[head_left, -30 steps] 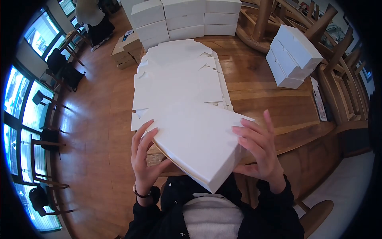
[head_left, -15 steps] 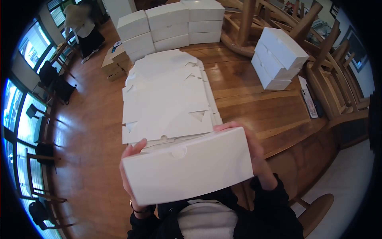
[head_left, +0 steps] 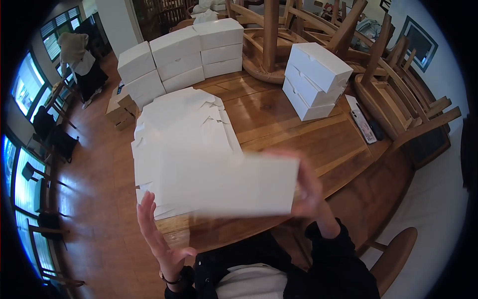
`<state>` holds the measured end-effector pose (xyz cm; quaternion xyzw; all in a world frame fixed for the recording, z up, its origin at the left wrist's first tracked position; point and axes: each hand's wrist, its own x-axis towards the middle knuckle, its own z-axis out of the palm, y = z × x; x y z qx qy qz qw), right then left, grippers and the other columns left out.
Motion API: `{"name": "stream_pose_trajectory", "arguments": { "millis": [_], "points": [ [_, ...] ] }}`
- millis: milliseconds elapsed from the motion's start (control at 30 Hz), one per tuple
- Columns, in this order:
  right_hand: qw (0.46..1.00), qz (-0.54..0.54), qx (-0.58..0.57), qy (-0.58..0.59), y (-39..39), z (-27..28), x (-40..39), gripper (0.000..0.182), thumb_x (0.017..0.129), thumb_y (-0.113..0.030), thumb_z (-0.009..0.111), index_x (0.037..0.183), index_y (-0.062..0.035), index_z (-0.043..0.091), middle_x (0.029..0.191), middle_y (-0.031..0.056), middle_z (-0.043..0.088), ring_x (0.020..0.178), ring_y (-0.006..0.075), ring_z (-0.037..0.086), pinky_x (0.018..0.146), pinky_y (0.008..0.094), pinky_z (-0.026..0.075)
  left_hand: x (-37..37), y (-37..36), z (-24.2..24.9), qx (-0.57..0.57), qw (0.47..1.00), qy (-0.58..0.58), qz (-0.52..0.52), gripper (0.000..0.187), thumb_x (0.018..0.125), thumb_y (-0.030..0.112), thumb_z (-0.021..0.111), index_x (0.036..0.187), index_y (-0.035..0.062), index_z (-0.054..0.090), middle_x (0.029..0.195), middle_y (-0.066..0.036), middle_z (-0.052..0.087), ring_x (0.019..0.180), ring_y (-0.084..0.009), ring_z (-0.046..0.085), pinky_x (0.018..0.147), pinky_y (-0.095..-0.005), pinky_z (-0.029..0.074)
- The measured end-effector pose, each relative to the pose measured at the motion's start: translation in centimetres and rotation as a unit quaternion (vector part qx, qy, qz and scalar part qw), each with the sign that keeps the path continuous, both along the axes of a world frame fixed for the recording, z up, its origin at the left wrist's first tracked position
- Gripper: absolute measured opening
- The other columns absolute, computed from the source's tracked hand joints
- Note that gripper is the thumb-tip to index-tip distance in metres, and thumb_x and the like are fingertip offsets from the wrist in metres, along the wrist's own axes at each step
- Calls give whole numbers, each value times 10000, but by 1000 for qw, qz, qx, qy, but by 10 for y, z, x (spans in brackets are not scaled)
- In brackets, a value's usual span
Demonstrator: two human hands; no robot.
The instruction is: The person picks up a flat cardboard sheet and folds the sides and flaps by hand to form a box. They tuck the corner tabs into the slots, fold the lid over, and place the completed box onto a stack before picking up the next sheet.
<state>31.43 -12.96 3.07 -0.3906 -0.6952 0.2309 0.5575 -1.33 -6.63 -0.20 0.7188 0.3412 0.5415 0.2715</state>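
A person's right hand (head_left: 309,192) is gripping a folded white box (head_left: 234,185), blurred, above the table's (head_left: 308,144) near edge, while the left hand (head_left: 157,236) is hovering open-palmed beside flat box blanks (head_left: 179,134).

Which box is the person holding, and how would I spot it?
Start at the big wooden table and come to its near edge, just past the pile of flat white cardboard. There the right hand holds up one closed white box, with the left hand open beside it. Unlike the stacked boxes at the far end, it is off the table and blurred.
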Motion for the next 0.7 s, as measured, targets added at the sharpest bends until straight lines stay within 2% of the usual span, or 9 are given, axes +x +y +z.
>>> {"name": "stream_pose_trajectory", "arguments": {
  "millis": [33,67,100,200,300,500,600,700],
  "points": [
    [994,-89,62,23,8,1,0,878,771,-155,882,1509,-33,420,1500,158,468,1421,356,461,1154,459,447,-1,0,2,-17,1000,10,-5,1345,665,793,757,1618,4,230,1623,-253,336,1494,-411,348,1181,-553,320],
    [973,-194,92,-79,18,0,13,856,765,-138,875,1497,-68,437,1499,146,465,1436,363,438,1158,485,431,-2,1,3,-35,999,20,-11,1286,710,777,745,1612,7,249,1625,-248,338,1487,-410,362,1184,-560,313],
    [931,-295,120,-180,28,-3,30,837,759,-121,869,1485,-102,453,1499,135,463,1451,370,416,1163,511,414,-3,1,1,-39,998,45,-23,1258,728,760,742,1613,12,253,1630,-242,333,1489,-409,359,1191,-557,307],
    [826,-412,39,-384,56,-35,60,839,738,-98,859,1476,-203,473,1484,92,453,1461,365,381,1181,580,350,-7,-2,-3,-55,990,122,-51,1178,778,709,732,1616,25,267,1639,-227,326,1497,-408,349,1209,-544,293],
    [778,-431,45,-455,77,-69,74,870,734,-93,840,1498,-274,466,1447,52,450,1430,347,397,1175,651,298,-7,-8,2,-89,978,178,-69,1064,828,626,723,1607,31,311,1633,-214,337,1512,-406,322,1231,-510,278],
    [657,-507,14,-558,102,-83,78,809,865,-86,705,1580,-290,386,1397,101,449,1374,323,440,1114,679,349,-10,-10,-1,-137,967,201,-75,874,917,488,682,1587,29,361,1628,-189,352,1529,-401,285,1240,-520,256],
    [653,-516,4,-555,117,-93,80,788,901,-104,668,1605,-254,348,1431,123,435,1376,328,437,1109,677,358,-11,-9,-2,-130,966,206,-82,838,924,443,689,1583,33,373,1624,-184,359,1531,-402,278,1239,-521,255],
    [677,-511,-4,-530,127,-98,83,898,853,-155,776,1615,-219,305,1528,127,364,1417,352,391,1126,676,336,-13,-7,-1,-124,961,232,-91,812,925,393,699,1580,35,378,1617,-189,364,1532,-405,272,1237,-521,257]
  ]
}}
